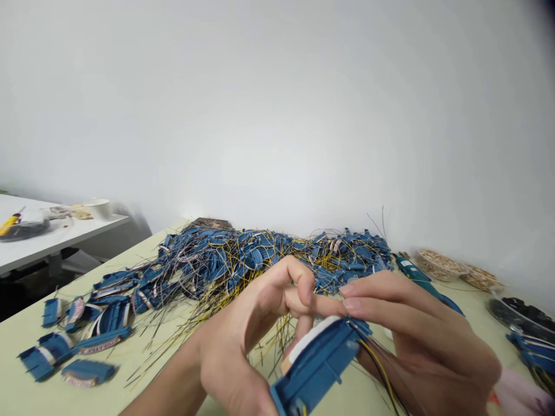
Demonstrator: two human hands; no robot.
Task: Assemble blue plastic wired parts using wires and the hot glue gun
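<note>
L hand (236, 341) clamped curved blue plastic pc (323, 361), prob. mid-job; R hand (427, 338) touched it, grip unclear; tangled blue wired pile (255, 257) poss. left.

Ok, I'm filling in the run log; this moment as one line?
left hand: holding blue part | right hand: at its end, near yellow wire | table: pile of blue parts beyond

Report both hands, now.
Left hand: closed, holding the blue part.
Right hand: fingertips at the part's upper end; whether it grips cannot be told.
</note>
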